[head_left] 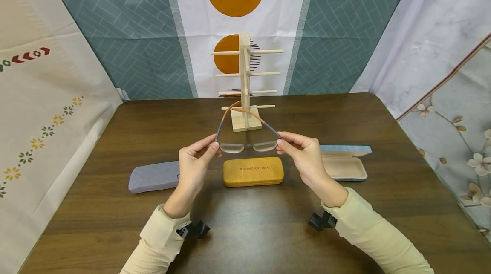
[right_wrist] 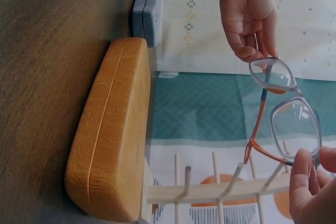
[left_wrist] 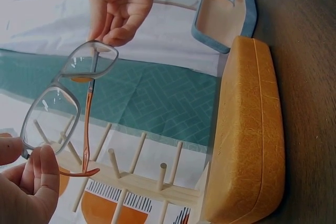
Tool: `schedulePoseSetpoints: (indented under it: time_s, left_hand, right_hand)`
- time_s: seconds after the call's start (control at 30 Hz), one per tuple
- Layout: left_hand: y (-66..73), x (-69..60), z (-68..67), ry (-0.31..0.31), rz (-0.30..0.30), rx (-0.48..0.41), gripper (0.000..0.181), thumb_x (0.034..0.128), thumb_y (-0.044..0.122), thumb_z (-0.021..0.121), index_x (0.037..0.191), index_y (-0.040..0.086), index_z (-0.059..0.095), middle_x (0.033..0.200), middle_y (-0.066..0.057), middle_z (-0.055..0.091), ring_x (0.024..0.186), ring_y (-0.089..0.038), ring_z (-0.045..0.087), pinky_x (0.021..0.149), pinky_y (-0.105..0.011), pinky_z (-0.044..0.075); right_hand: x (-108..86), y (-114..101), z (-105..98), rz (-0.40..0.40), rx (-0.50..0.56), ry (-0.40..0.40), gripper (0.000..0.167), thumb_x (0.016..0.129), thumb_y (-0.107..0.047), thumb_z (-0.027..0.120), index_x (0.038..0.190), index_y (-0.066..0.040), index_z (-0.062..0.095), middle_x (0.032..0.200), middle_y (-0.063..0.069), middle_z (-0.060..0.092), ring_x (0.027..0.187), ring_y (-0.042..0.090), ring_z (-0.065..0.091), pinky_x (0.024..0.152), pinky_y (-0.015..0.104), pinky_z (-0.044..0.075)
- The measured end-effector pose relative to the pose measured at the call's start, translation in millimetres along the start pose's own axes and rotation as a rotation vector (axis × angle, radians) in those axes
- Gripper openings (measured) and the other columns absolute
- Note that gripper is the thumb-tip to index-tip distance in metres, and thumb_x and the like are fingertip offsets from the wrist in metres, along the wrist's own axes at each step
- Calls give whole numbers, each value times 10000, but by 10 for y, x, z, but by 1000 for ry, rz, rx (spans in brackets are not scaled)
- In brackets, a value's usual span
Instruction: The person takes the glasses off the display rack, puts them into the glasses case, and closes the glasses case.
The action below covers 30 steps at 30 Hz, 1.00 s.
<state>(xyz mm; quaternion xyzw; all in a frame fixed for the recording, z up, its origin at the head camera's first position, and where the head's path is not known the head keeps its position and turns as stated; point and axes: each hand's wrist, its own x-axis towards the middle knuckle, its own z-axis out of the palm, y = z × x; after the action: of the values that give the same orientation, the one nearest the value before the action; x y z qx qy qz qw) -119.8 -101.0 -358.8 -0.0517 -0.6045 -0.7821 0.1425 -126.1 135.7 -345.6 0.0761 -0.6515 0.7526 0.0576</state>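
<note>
A pair of eyeglasses [head_left: 232, 148] with a thin grey frame is held up above the table, lenses toward the person. Its temples, blue-grey with orange tips, are unfolded and reach away toward the wooden stand. My left hand [head_left: 193, 161] pinches the left hinge corner between thumb and fingers. On the other side my right hand [head_left: 303, 152] pinches the right hinge corner in the same way. Below and just behind the lenses lies a closed yellow glasses case [head_left: 253, 172], with printed lettering on its lid.
A wooden display stand [head_left: 245, 78] with several pegs rises behind the glasses. Left lies a closed grey-blue glasses case [head_left: 153, 177], partly hidden by the left hand. An opened blue case [head_left: 347, 167] with a beige lining sits to the right. Patterned cloths [head_left: 142, 31] hang around the table.
</note>
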Motion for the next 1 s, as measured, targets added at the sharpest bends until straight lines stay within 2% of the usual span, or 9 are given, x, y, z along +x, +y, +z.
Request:
schedulePoseSetpoints:
  time_s: [1.0]
  left_hand:
    - [4,-1,0,-9,-4,-9,265,813,-168,550,1063,-252,517,671,17,638,590,-99,597,585,-231,526]
  right_hand:
    - [6,0,-18,-28,1,-42,256,817,116,587,1047,220,543,726,1,652,632,115,621,627,255,536]
